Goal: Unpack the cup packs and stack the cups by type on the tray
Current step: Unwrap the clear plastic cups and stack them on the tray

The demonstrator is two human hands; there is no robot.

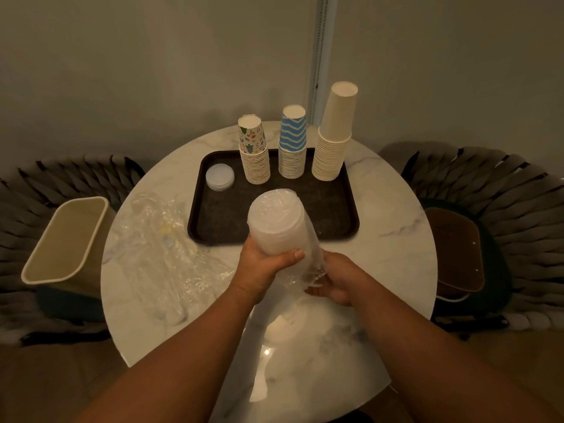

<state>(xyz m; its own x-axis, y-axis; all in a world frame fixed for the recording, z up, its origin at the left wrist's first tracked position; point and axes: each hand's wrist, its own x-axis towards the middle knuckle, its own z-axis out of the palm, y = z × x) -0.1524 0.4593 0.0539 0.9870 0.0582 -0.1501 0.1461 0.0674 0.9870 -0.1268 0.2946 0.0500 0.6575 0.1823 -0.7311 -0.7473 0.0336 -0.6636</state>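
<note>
Hands up front: the left hand point(262, 264) wraps around a plastic-wrapped pack of clear lids point(279, 224), lifted above the table point(381, 270), while the right hand point(332, 277) pinches the loose wrap at its near end. Left of that, crumpled plastic wrap point(164, 248) lies beside a beige bin point(65, 239). Further back, the dark tray point(332, 218) carries a short stack of lids point(220, 176), then patterned cups point(254, 149), blue striped cups point(292, 141) and tall plain cups point(334, 132).
</note>
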